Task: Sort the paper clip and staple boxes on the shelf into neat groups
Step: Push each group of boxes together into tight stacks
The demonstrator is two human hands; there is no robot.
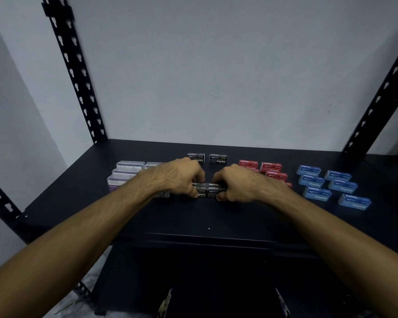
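Observation:
A cluster of black staple boxes [208, 190] lies mid-shelf on the black shelf [193, 216]. My left hand [182, 177] grips its left side and my right hand [236, 184] grips its right side, fingers curled around the boxes. Two more black staple boxes [218, 158] stand behind, near the wall. Clear paper clip boxes [125, 173] with purple labels sit at the left, partly hidden by my left forearm. Red staple boxes [271, 167] lie right of centre, partly behind my right hand. Several blue staple boxes [336, 185] are spread at the far right.
Black perforated shelf uprights rise at the back left [78, 88] and back right [375, 104]. A white wall stands behind the shelf. The shelf's front edge [207, 236] runs below my forearms, with dark space under it.

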